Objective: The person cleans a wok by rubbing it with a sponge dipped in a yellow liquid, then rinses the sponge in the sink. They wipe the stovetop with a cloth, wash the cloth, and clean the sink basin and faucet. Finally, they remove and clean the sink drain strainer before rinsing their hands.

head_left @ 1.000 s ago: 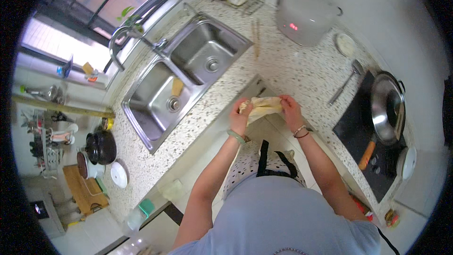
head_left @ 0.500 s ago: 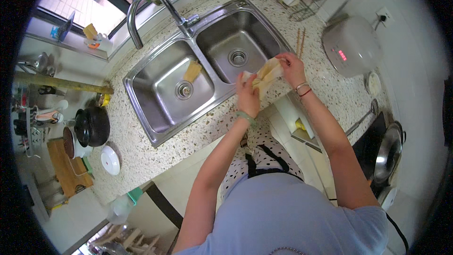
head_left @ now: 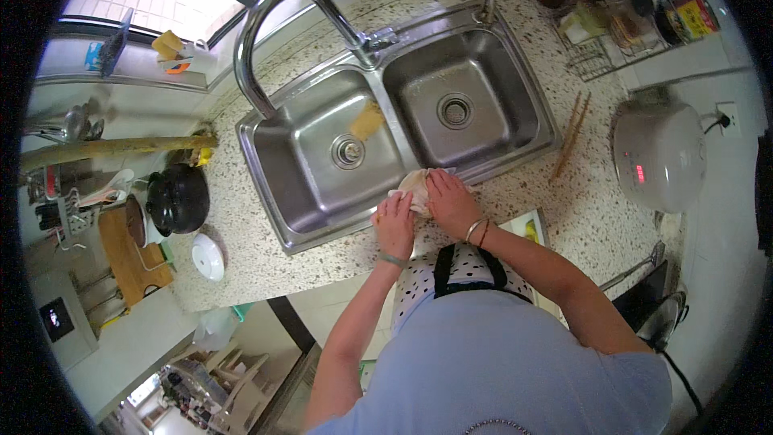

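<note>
Speckled tabletop (head_left: 250, 282) with a steel double sink (head_left: 396, 121); at its near rim, left hand (head_left: 394, 227) and right hand (head_left: 452, 205) both clasp a crumpled pale cloth (head_left: 415, 186).

Cloth (head_left: 415, 187) looks matt, creased. Sink (head_left: 304, 181) is satin metal; tap (head_left: 244, 57), glossy metal. Chopping board (head_left: 127, 246) appears smooth wood.

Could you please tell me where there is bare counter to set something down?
The counter has room between the chopsticks and the rice cooker, and left of the sink, beside the black pot and white dish. It is crowded at the packed rack and at the sink's front edge, where the left hand and right hand hold a pale cloth.
</note>
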